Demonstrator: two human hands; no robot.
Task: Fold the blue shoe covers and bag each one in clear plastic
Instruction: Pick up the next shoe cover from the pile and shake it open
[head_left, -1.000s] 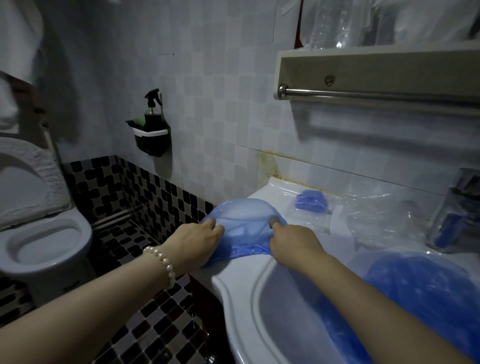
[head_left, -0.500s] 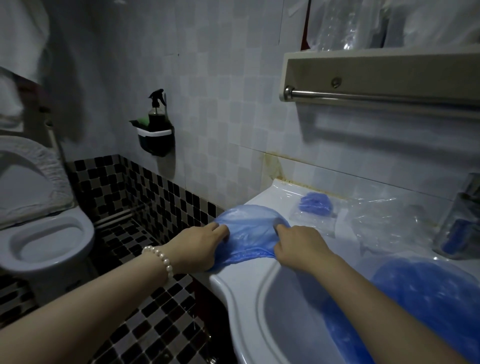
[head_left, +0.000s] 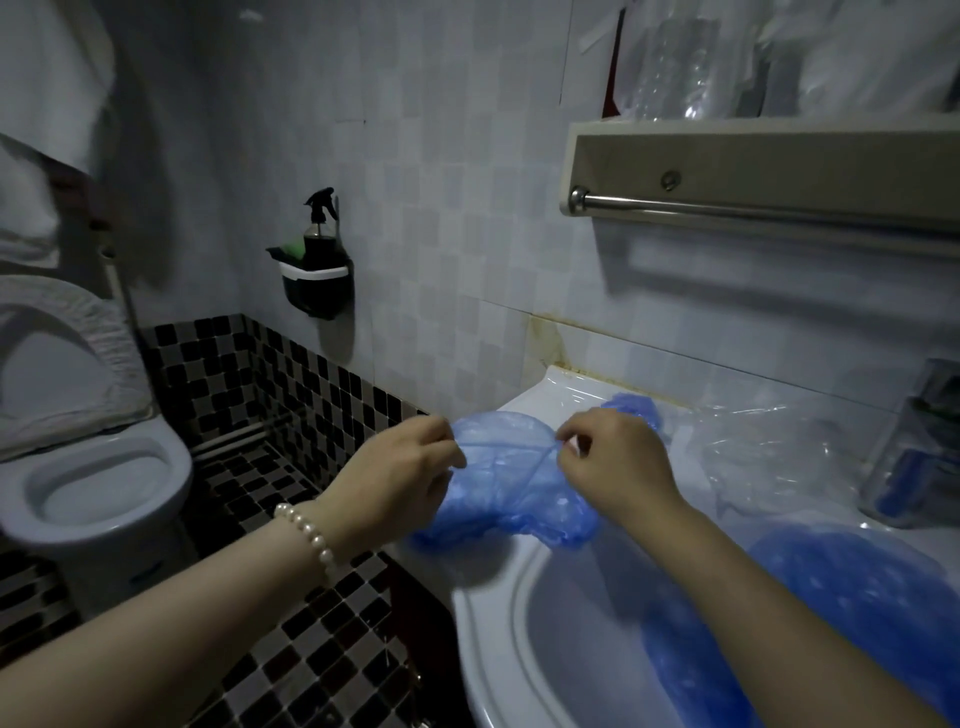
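A blue shoe cover is held just above the left corner of the white sink counter. My left hand pinches its left edge and my right hand pinches its right edge, lifting the middle into a ridge. Behind my right hand a folded blue cover lies inside clear plastic against the wall. Loose clear plastic bags lie on the counter to the right. A heap of blue shoe covers fills the right side of the basin.
A toilet stands at the left over a black-and-white tiled floor. A black holder with a spray bottle hangs on the wall. A shelf with a metal towel rail juts out above the counter. A cup stands at far right.
Both hands went from pressing the cover's lower edge flat on the counter to pinching its sides higher up and raising it. The cover now bunches between them.
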